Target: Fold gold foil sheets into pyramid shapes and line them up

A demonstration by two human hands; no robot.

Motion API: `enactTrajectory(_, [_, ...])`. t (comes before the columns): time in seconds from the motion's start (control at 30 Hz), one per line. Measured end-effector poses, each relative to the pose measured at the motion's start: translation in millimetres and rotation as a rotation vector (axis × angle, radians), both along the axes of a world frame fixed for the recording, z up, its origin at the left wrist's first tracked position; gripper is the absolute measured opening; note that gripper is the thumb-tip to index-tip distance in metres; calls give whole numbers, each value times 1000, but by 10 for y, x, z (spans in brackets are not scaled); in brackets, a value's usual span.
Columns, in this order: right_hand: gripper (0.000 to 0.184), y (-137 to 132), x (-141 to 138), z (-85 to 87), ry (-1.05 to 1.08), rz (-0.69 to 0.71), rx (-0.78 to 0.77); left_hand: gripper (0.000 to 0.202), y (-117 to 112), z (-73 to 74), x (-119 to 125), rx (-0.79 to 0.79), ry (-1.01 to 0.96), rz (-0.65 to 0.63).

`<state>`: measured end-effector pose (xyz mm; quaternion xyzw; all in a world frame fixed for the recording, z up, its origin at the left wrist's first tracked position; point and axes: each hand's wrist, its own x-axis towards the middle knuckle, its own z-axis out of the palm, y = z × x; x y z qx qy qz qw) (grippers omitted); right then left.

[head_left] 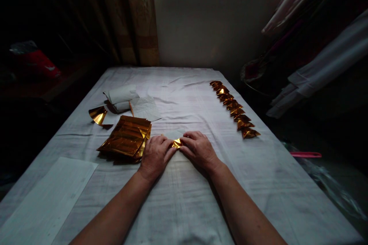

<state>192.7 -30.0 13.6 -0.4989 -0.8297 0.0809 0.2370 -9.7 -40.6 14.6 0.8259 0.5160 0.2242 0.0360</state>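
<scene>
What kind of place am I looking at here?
Probably a room in someone's home: a long curtain hangs at the back, clothes hang on the right, and a pale, creased cloth is spread in the middle.

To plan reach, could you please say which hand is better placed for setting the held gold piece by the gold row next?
Probably the right hand: it grips the gold piece and is nearer the gold row than the left hand.
</scene>
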Motion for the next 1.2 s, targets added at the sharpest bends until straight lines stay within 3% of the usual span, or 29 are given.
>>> enactTrajectory(0.47, [14, 2, 57, -69, 63, 5, 19, 21, -19, -53, -58, 4, -53, -35])
enactTrajectory(0.77, [9, 72, 0, -114, 130, -151, -11, 16, -2, -85, -12, 40, -22, 93])
enactTrajectory(0.97, [14, 27, -15, -113, 157, -146, -16, 16, 2, -105, 4, 82, -7, 93])
enactTrajectory(1.2, [12, 12, -135, -119, 94, -266, -6, 20, -5, -99, 16, 93, 56, 125])
